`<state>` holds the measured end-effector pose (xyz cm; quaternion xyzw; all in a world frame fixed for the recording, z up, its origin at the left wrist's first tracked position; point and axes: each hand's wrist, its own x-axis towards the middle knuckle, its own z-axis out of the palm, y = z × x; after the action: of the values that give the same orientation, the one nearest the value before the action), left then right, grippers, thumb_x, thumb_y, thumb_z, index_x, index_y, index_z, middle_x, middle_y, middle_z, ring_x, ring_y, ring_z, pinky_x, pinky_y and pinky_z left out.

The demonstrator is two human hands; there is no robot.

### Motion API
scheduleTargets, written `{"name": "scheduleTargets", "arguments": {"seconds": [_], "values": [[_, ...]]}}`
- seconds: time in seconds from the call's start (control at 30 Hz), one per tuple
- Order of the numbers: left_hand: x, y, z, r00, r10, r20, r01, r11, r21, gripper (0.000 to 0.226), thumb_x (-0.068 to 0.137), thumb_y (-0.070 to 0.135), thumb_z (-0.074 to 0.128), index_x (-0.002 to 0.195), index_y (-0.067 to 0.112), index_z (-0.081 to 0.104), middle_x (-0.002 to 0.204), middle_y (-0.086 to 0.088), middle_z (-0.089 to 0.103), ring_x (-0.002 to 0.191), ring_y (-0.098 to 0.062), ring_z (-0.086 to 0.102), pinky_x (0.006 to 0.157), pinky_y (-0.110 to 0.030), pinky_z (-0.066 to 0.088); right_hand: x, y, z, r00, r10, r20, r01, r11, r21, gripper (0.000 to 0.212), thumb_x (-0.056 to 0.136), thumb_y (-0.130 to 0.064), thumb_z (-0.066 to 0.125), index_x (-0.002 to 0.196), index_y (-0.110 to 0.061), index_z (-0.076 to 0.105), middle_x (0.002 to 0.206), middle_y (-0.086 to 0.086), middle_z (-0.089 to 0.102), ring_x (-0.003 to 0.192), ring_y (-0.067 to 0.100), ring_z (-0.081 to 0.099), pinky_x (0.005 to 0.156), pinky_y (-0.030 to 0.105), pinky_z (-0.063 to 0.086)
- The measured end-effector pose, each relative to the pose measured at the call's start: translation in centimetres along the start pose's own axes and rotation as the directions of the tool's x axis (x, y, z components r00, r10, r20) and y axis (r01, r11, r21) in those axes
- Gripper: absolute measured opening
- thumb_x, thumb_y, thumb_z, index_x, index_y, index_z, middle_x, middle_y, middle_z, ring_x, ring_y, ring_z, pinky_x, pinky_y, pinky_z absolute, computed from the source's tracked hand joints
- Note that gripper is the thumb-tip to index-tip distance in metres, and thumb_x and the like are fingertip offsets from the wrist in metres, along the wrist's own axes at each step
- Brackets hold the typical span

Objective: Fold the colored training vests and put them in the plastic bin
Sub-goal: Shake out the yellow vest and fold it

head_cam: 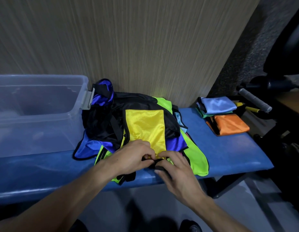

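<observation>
A yellow vest point(145, 128), folded lengthwise into a narrow strip, lies on top of a loose pile of black point(102, 124), blue point(90, 146) and lime-green point(197, 158) vests on the blue bench. My left hand point(132, 158) and my right hand point(175, 169) meet at its near end, both pinching the black-trimmed edge. The clear plastic bin point(36, 104) stands to the left of the pile, with nothing visible inside.
Folded vests sit stacked at the bench's right end: a light-blue one point(219, 104) on a green one, and an orange one point(229, 124) beside them. The blue padded bench point(229, 153) backs onto a wood-panel wall. Dark equipment with a grey handle point(254, 99) stands at right.
</observation>
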<state>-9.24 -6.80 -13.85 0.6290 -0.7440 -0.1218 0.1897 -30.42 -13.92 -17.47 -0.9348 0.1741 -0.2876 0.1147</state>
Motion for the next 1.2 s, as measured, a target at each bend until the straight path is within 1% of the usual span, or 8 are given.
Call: {"name": "scheduleTargets", "arguments": {"seconds": [0.2,0.4,0.47,0.57,0.77,0.87,1.0,1.2], "values": [[-0.3,-0.1,-0.4,1.0,-0.022,0.012,0.022,0.999,0.032,0.016,0.097,0.035,0.061,0.087,0.023,0.066,0.084,0.011,0.053,0.083,-0.007,0.049,0.077,-0.033,0.046,3.4,0.0,0.3,0.941,0.279,0.194,-0.313,0.933,0.177,0.02,0.104,-0.036,0.048,0.098,-0.02,0.057,0.095,-0.008,0.052,0.094,0.016,0.049,0.083,0.04,0.044],[-2.7,-1.9,-4.2,0.995,-0.09,-0.031,0.091,0.995,0.039,0.019,0.101,0.041,0.055,0.102,0.033,0.072,0.095,0.017,0.065,0.09,0.0,0.06,0.082,-0.032,0.051,5.4,-0.1,1.5,0.83,0.526,0.187,-0.555,0.814,0.173,0.014,0.098,-0.024,0.061,0.108,-0.014,0.06,0.107,0.002,0.054,0.102,0.025,0.054,0.087,0.039,0.046],[-3.6,-2.4,-4.6,0.992,-0.116,-0.039,0.117,0.993,0.023,0.017,0.102,0.034,0.057,0.104,0.03,0.074,0.098,0.017,0.069,0.091,0.001,0.061,0.083,-0.031,0.052,5.2,-0.5,1.6,0.857,0.508,0.087,-0.515,0.85,0.109,0.024,0.091,-0.024,0.069,0.112,-0.019,0.058,0.111,0.0,0.05,0.102,0.025,0.052,0.086,0.042,0.048],[-4.3,-2.6,-4.4,0.989,-0.146,-0.018,0.146,0.989,0.004,0.02,0.103,0.025,0.056,0.111,0.028,0.074,0.105,0.015,0.072,0.096,0.0,0.063,0.086,-0.028,0.05,4.9,-0.7,1.7,0.95,0.31,-0.025,-0.31,0.939,-0.151,0.022,0.085,-0.023,0.072,0.103,-0.022,0.059,0.1,-0.003,0.054,0.091,0.024,0.048,0.073,0.041,0.041],[-7.2,-2.2,-5.5,0.983,-0.142,-0.12,0.144,0.989,0.016,0.017,0.094,0.024,0.062,0.109,0.029,0.07,0.098,0.016,0.063,0.091,-0.003,0.059,0.082,-0.028,0.05,4.5,-0.7,2.0,0.988,0.145,0.048,-0.13,0.962,-0.239,0.012,0.086,-0.011,0.073,0.092,-0.021,0.069,0.081,-0.004,0.064,0.077,0.026,0.058,0.07,0.039,0.043],[-9.6,-0.9,-5.4,0.983,-0.186,-0.012,0.186,0.982,0.014,0.029,0.082,0.052,0.073,0.105,0.036,0.063,0.094,0.02,0.057,0.088,0.0,0.055,0.078,-0.024,0.048,4.2,-0.8,1.2,0.984,0.136,0.114,-0.112,0.974,-0.195,0.014,0.09,-0.017,0.06,0.098,-0.018,0.071,0.087,-0.001,0.066,0.08,0.027,0.062,0.072,0.04,0.049],[-9.6,1.3,-1.9,0.973,-0.231,-0.019,0.227,0.933,0.278,0.058,0.067,0.083,0.059,0.099,0.037,0.048,0.095,0.022,0.049,0.09,0.001,0.05,0.076,-0.023,0.036,3.8,-1.0,0.0,0.94,0.16,0.301,-0.111,0.978,-0.174,0.042,0.087,-0.041,0.043,0.117,-0.022,0.065,0.107,-0.003,0.061,0.097,0.024,0.058,0.082,0.042,0.049],[-8.4,2.2,1.7,0.942,-0.191,-0.276,0.299,0.851,0.432,0.04,0.071,0.064,0.062,0.085,0.029,0.05,0.077,0.014,0.056,0.07,-0.015,0.059,0.067,-0.032,0.044,3.2,-1.1,-0.4,0.921,0.143,0.363,-0.085,0.981,-0.172,0.06,0.085,-0.044,0.054,0.143,-0.03,0.05,0.124,-0.008,0.051,0.112,0.018,0.049,0.087,0.038,0.044]]}}
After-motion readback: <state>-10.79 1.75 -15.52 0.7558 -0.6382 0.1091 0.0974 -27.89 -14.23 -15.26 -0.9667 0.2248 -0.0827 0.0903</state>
